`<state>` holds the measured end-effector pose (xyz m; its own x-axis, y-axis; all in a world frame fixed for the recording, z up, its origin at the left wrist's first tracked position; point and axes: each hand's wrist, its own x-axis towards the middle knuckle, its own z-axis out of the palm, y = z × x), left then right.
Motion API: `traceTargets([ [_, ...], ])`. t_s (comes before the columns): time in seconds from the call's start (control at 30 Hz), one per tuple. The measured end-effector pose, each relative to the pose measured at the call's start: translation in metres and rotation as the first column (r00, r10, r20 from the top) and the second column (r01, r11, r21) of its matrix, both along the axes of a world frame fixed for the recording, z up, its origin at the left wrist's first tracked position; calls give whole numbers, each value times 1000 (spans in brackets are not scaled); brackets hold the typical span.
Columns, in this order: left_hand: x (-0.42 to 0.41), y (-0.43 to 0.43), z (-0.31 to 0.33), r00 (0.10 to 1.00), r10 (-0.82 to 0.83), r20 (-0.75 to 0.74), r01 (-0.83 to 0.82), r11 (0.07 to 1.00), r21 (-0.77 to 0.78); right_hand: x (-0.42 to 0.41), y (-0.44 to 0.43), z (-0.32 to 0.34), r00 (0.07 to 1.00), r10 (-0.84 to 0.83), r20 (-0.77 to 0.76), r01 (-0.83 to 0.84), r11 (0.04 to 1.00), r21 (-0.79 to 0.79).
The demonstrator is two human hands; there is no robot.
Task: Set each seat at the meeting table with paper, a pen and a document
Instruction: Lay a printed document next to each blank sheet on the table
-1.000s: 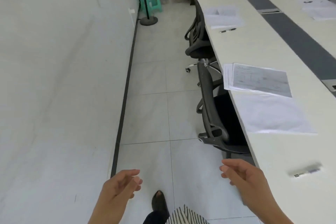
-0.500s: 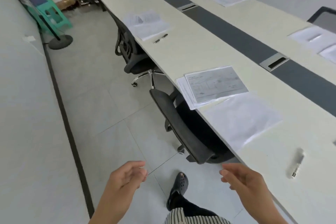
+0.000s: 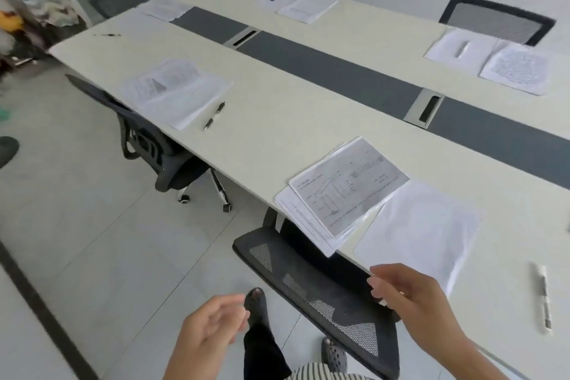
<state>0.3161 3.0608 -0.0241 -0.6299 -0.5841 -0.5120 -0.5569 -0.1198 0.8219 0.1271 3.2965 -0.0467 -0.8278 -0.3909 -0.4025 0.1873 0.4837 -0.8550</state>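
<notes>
On the table (image 3: 277,133), near edge: our pen (image 3: 543,298) lies right of the blank paper (image 3: 422,225), long axis near-to-far, tip end unclear. Our left hand (image 3: 209,327) and right hand (image 3: 407,296) hover loosely curled, empty.

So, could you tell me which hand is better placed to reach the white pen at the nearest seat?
Right, probably. The right hand hovers empty by the blank sheet, nearer the white pen; the left hand hangs over the floor, farther off.
</notes>
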Motion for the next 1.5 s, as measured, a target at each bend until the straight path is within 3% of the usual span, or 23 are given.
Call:
traceTargets([
  [0.3, -125, -145, -8, 889, -457, -21, 458, 889, 3, 6, -71, 2, 929, -370, -23, 370, 921, 123],
  [0.5, -206, -162, -40, 724, -688, 45, 689, 721, -71, 5, -93, -11, 867, -497, -36, 494, 847, 196],
  [0.63, -251, -139, -75, 582, -790, 191, 803, 522, -289, -14, -97, -30, 846, -533, -5, 519, 822, 234],
  [0.73, -278, -125, -108, 436, -830, 347, 873, 298, -385, -43, -96, -55, 814, -573, 98, 544, 810, 222],
  [0.87, -296, -115, -141, 269, -788, 554, 927, 57, -370, -85, -97, -89, 700, -640, 315, 619, 765, 179],
  [1.03, -285, -105, -158, 130, -699, 703, 948, -119, -294, -135, -101, -122, 533, -626, 569, 682, 716, 149],
  [1.13, -275, -104, -163, 133, -695, 707, 956, -99, -277, -159, -108, -129, 512, -565, 647, 645, 750, 144],
  [1.27, -268, -108, -168, 115, -706, 699, 963, -93, -252, -188, -119, -130, 511, -618, 597, 662, 727, 185],
  [1.4, -272, -114, -165, 97, -737, 669, 973, -72, -220, -207, -132, -117, 635, -629, 448, 610, 764, 207],
  [1.47, -281, -120, -158, 180, -800, 573, 973, 58, -225, -208, -138, -102, 738, -565, 369, 553, 820, 148],
  [1.5, -288, -123, -152, 290, -820, 494, 953, 198, -231, -206, -141, -92, 789, -522, 324, 519, 849, 102],
])
